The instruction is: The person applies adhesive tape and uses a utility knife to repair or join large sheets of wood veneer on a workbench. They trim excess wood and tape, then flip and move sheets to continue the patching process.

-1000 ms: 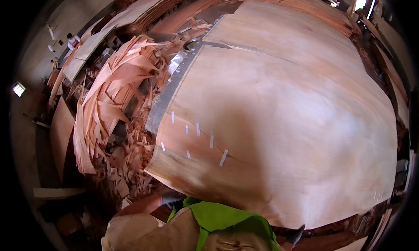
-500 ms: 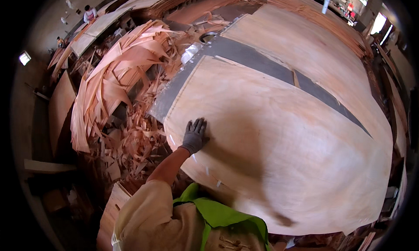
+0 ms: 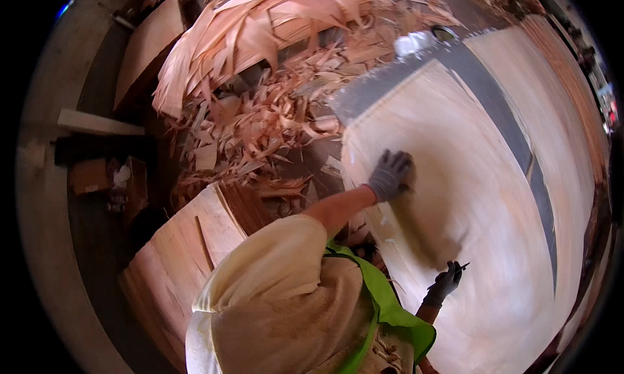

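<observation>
A large pale wood veneer sheet (image 3: 468,198) spreads out in front of me. My left hand (image 3: 390,176), in a grey glove, rests palm down near its left edge with the fingers stretched out. Lower and to the right is my right hand (image 3: 444,285), gloved and closed over the sheet. A thin dark pointed tool (image 3: 464,267) sticks out from its fingers; its exact kind is too small to tell. Beyond the pale sheet runs a dark grey strip of surface (image 3: 500,104), with another veneer sheet (image 3: 552,101) on its far side.
Torn veneer scraps (image 3: 260,133) litter the floor at left, below a heap of long veneer strips (image 3: 260,29). Close to my left side stands a stack of veneer sheets (image 3: 182,250). A white plastic bundle (image 3: 414,44) lies by the far corner.
The view has swung to the left, so the sheet sits further right in it. My right hand has come into view with the pointed tool; my left stays on the sheet.
</observation>
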`<state>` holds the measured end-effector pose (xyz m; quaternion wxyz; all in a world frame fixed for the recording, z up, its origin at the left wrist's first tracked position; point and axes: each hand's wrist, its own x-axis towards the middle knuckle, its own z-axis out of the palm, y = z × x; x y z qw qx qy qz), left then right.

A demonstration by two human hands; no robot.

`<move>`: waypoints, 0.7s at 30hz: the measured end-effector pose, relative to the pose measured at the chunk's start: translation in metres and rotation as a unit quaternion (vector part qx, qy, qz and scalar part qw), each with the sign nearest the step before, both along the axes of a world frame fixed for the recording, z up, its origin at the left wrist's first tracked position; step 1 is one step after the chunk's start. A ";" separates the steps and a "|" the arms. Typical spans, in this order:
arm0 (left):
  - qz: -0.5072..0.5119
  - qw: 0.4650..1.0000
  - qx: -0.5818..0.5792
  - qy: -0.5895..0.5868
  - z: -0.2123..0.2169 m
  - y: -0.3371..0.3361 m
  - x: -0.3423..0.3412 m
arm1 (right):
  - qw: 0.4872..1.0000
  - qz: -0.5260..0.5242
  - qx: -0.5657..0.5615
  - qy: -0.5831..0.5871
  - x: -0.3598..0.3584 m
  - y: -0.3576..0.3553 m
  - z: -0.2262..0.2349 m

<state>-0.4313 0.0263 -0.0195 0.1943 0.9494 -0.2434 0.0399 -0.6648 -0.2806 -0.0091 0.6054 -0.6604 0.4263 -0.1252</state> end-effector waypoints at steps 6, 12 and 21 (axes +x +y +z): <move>-0.080 0.994 -0.072 0.018 0.024 0.045 -0.018 | 0.973 0.095 0.209 -0.025 0.116 0.058 0.001; -0.059 0.990 -0.019 0.130 -0.022 0.202 -0.083 | 0.961 0.083 0.263 0.026 0.151 0.037 -0.034; 0.316 0.882 -0.053 0.346 -0.050 0.382 -0.137 | 0.963 0.086 0.255 0.037 0.170 0.047 -0.042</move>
